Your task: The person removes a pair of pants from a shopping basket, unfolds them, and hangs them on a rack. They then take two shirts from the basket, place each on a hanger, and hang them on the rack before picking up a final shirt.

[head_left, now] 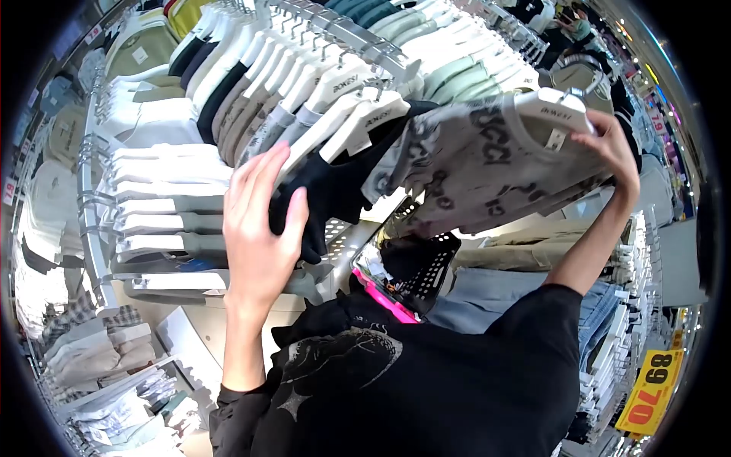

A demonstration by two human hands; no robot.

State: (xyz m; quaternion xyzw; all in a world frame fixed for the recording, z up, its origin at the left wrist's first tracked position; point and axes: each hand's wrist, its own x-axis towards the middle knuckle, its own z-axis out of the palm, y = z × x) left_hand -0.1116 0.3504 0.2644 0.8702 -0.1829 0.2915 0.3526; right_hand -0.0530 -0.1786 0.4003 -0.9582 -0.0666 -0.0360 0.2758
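A grey T-shirt (464,171) with dark printed letters and patches hangs on a white hanger (554,113), pulled out to the right. My right hand (615,152) is closed round the shoulder end of that hanger and shirt. My left hand (263,221) is raised at the rack, its thumb apart from its fingers, holding nothing that I can see. Just behind it a black garment (339,186) hangs on a white hanger (373,118). Whether the left fingertips touch the hangers beside them, I cannot tell.
Packed clothes hang from a metal rail (358,38), with folded-looking white and grey garments (171,202) at left. Below are a black perforated basket (419,266) with a pink edge, jeans (487,293), and a yellow price sign (649,390) at lower right.
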